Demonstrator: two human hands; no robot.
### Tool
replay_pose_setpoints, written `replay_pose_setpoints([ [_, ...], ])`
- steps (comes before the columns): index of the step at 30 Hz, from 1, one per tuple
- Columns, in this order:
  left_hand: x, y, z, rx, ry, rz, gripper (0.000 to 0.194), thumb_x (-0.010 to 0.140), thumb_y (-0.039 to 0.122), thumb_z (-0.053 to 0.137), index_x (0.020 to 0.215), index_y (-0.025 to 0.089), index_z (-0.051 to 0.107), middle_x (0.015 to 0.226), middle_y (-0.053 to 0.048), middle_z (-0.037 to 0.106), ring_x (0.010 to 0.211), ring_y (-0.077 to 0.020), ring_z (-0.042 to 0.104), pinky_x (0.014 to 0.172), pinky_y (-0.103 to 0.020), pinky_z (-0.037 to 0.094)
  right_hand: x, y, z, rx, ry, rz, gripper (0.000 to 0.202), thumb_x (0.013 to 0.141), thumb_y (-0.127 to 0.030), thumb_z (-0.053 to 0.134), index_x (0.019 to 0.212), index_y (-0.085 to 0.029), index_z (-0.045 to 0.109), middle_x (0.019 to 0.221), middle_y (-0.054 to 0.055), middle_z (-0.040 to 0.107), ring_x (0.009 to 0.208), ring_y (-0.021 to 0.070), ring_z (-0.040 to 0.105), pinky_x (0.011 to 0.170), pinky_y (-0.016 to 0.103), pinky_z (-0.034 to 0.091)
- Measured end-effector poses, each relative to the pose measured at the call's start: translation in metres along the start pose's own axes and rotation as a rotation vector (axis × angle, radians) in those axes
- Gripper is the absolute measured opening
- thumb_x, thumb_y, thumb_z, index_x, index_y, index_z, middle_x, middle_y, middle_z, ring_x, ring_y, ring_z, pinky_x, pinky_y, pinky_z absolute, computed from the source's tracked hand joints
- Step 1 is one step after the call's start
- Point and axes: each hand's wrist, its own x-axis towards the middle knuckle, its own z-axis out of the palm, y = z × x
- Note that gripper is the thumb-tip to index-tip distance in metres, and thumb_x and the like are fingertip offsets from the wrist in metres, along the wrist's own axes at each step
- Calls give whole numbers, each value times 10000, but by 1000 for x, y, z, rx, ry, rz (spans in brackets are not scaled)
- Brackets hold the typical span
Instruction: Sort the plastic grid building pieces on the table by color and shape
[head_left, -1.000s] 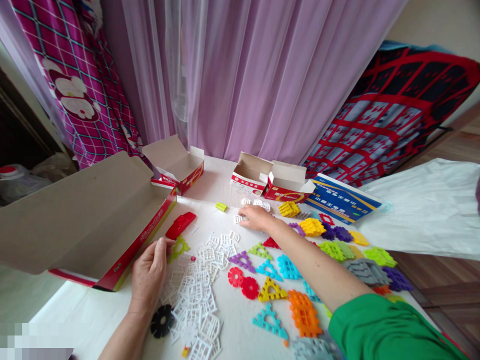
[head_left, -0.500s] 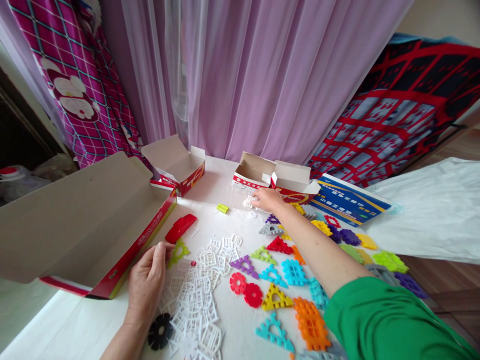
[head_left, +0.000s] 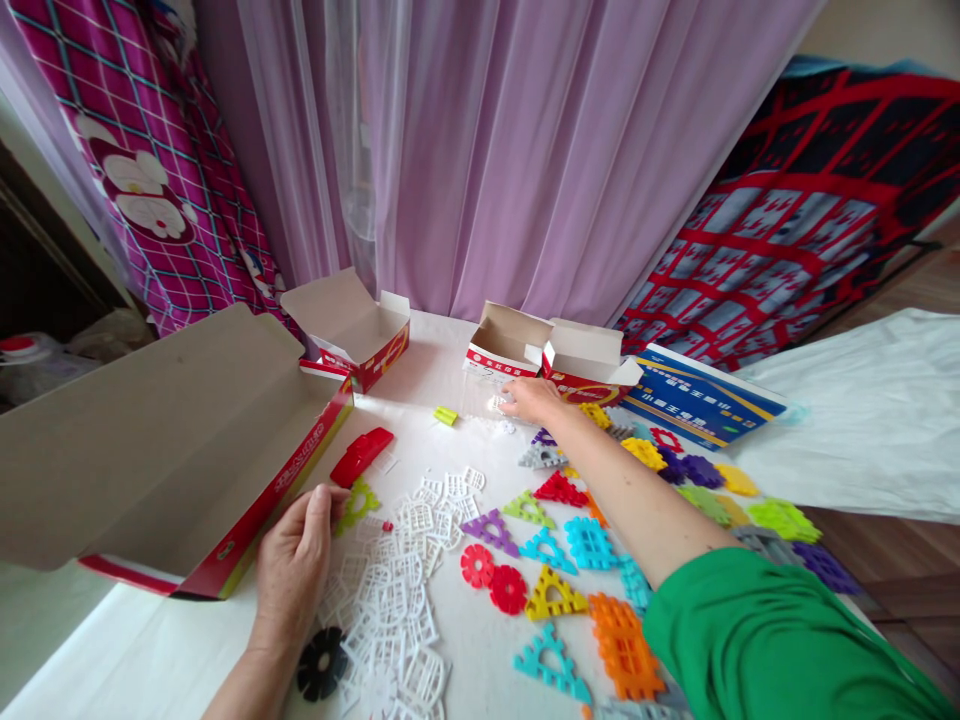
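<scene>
fingers of my right hand [head_left: 532, 399] reach to the far side of the table, bent and nearly together, their tips at a small white piece [head_left: 496, 404] in front of the red and white box [head_left: 480, 362]. my left hand [head_left: 294, 545] rests at the near left, fingers curled in and thumb lying against them, its tips just beside a lime green triangle [head_left: 357, 504]. the view is poor at both spots, so i cannot tell whether my right fingers grip that piece or only touch it, nor whether my left ones have hold of anything.

between my arms spreads a loose heap of white lattice pieces [head_left: 424, 677], with a black disc [head_left: 310, 672] at its near left edge. a red piece [head_left: 362, 456] lies beyond my left hand, and a yellow-green block [head_left: 445, 416] sits farther off. to the right of the heap i see two red discs [head_left: 508, 590], a purple triangle [head_left: 490, 531], a yellow triangle [head_left: 553, 603] and an orange piece [head_left: 626, 648]. a big open box [head_left: 296, 465] stands at the left, a blue panel [head_left: 705, 398] at the far right.
</scene>
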Motion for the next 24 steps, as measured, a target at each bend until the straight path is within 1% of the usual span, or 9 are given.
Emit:
replay_pose_setpoints([
  [3,0,3,1,-15,4,-3,485,733,640,582,745,172,708,727,-48,696,668,-175,624,612,-253,502,-13,-7,-4,27,29,-19,295,854,-372,534,1072,-275,708,1137,49,707,1019,246,640,771,317,468],
  [5,0,4,2,-31,9,-4,485,722,643,586,731,172,704,709,-46,692,651,-172,618,607,-255,504,-29,-17,-5,59,35,-75,256,854,-343,529,1015,-282,718,1113,30,714,1005,227,642,761,296,454],
  [8,0,7,2,-41,11,-4,483,715,645,590,717,175,700,702,-45,692,654,-170,621,607,-250,505,-58,-38,-4,104,-45,-200,223,821,-400,582,944,-284,727,1039,10,735,970,216,647,736,273,436],
  [11,-1,7,2,-43,8,4,479,723,638,587,716,173,700,696,-45,691,644,-169,622,598,-249,503,-84,-57,1,129,-84,-290,275,779,-445,628,974,-274,719,1009,23,737,945,218,650,737,271,431],
  [14,-1,7,2,-45,1,25,480,736,633,576,723,170,701,694,-46,691,641,-169,621,592,-249,500,-97,-69,5,125,-74,-316,282,777,-413,630,999,-254,702,1014,41,728,936,211,650,742,267,428],
  [17,0,5,2,-49,-6,24,488,736,637,573,735,167,704,701,-47,691,660,-173,623,591,-247,495,-98,-75,4,106,-94,-296,268,786,-355,622,1017,-236,690,1043,50,717,958,209,646,750,265,428],
  [19,1,4,2,-55,-5,8,495,729,643,575,740,166,706,705,-47,690,665,-173,619,594,-247,492,-94,-73,0,88,-134,-327,287,779,-324,631,1044,-226,681,1080,55,704,981,214,640,759,266,431],
  [22,1,2,2,-58,-4,-10,496,724,646,577,743,167,706,713,-45,688,669,-171,611,599,-245,485,-80,-61,-5,31,-167,-413,320,778,-270,635,1094,-228,662,1139,60,674,1006,215,626,767,268,430],
  [24,2,0,1,-58,-7,-15,494,723,646,577,744,170,706,718,-44,686,673,-170,607,605,-246,483,-70,-50,-7,-24,-143,-434,344,803,-203,593,1139,-251,646,1180,58,647,1012,210,619,764,273,427],
])
